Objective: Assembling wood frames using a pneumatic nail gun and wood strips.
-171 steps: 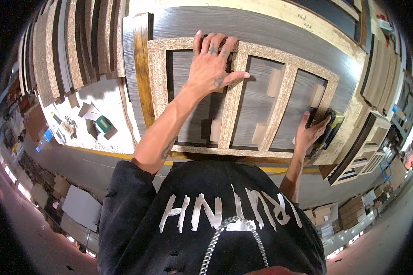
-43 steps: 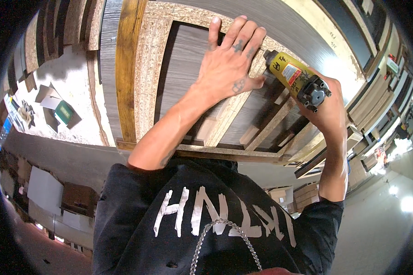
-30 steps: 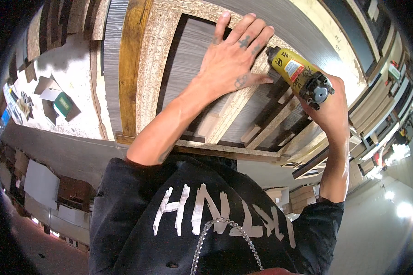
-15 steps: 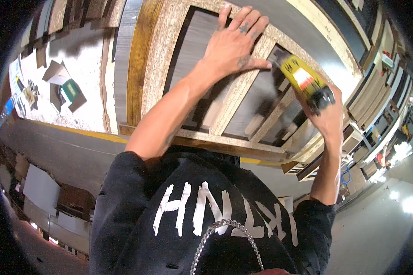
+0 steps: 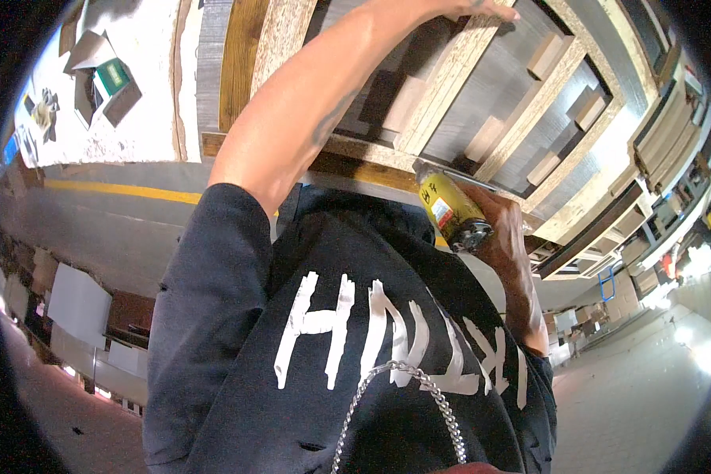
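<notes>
My left arm reaches across a frame of pale chipboard strips (image 5: 470,67) set on a grey wood-grain panel (image 5: 486,75). At the top edge of the picture my left hand (image 5: 482,6) is mostly cut off. Its thumb stretches out over a strip, and the other fingers are out of sight. Close to my body, my right hand (image 5: 494,207) is closed round a yellow and black nail gun (image 5: 450,207). The nail gun's nose is near the frame's brown near edge (image 5: 363,167); whether it touches cannot be told.
Small wood blocks (image 5: 549,57) sit against the strips inside the frame. At the left, a white-topped surface (image 5: 146,95) carries an opened carton with a green box (image 5: 112,75). Stacked boards (image 5: 671,130) stand on the right. A yellow line (image 5: 126,190) crosses the floor.
My right hand has brought the nail gun from the frame's far side back to its near edge. My left hand has shifted up, partly out of view. The whole view has tilted.
</notes>
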`<action>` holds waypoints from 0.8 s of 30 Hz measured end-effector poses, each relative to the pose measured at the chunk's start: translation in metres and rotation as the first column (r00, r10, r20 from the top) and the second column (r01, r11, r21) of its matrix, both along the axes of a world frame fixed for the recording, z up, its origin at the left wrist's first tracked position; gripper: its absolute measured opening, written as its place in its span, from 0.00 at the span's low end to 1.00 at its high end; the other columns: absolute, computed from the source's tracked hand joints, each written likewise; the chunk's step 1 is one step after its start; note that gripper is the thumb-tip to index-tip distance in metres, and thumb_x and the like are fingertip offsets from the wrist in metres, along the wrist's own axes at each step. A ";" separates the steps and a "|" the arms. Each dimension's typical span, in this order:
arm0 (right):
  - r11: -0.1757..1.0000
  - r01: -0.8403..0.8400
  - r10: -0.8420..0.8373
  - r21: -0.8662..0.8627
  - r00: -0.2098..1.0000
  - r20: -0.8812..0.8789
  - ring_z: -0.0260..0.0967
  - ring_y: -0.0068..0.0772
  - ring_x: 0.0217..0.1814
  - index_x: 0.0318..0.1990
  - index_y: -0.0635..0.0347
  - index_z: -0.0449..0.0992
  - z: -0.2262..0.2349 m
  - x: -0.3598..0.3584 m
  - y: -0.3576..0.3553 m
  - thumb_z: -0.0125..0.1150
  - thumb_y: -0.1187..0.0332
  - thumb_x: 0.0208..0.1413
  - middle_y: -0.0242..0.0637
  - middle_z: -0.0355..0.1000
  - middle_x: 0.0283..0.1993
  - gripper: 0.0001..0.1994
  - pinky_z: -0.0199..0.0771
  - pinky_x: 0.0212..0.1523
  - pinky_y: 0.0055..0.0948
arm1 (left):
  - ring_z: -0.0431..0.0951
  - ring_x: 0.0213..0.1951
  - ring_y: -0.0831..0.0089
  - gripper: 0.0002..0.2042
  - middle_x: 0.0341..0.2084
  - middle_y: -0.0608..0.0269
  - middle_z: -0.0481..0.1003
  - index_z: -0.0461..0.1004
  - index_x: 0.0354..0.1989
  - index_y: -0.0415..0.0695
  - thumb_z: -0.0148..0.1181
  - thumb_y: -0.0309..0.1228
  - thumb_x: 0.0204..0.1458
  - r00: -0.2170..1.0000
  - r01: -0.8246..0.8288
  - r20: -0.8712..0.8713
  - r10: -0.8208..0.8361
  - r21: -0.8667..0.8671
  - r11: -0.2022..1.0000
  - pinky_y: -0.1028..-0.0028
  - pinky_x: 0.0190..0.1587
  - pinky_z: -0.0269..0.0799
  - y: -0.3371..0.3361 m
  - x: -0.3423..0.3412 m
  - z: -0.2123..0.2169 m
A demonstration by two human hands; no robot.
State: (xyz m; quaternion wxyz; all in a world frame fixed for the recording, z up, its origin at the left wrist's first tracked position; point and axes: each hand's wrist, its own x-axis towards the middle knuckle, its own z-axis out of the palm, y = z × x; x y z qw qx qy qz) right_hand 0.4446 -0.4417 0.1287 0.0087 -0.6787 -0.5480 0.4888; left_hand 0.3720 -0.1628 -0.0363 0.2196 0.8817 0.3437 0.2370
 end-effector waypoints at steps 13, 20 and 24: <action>0.996 -0.052 0.044 0.073 0.993 0.113 0.81 0.41 0.39 0.52 0.58 0.77 -0.014 -0.018 -0.011 0.74 0.72 0.39 0.46 0.80 0.43 0.27 0.81 0.38 0.36 | 0.51 0.70 0.48 0.53 0.65 0.42 0.58 0.56 0.66 0.34 0.64 0.64 0.39 1.000 0.001 -0.021 0.000 0.055 0.999 0.45 0.71 0.38 0.001 -0.001 -0.003; 0.999 -0.043 0.039 0.022 0.988 0.150 0.81 0.39 0.39 0.52 0.57 0.77 -0.009 -0.023 -0.002 0.74 0.73 0.39 0.44 0.80 0.43 0.27 0.82 0.38 0.35 | 0.48 0.72 0.49 0.54 0.67 0.42 0.56 0.55 0.67 0.33 0.64 0.64 0.39 0.998 0.019 -0.054 -0.019 -0.012 1.000 0.45 0.72 0.34 0.002 0.000 0.000; 1.000 -0.025 0.027 -0.008 0.985 0.170 0.81 0.40 0.39 0.51 0.55 0.77 -0.005 -0.030 -0.001 0.75 0.72 0.39 0.44 0.80 0.42 0.26 0.81 0.37 0.36 | 0.48 0.72 0.49 0.54 0.67 0.43 0.56 0.55 0.67 0.33 0.63 0.65 0.39 0.999 0.011 -0.049 -0.011 -0.004 1.000 0.45 0.72 0.33 0.001 -0.001 0.001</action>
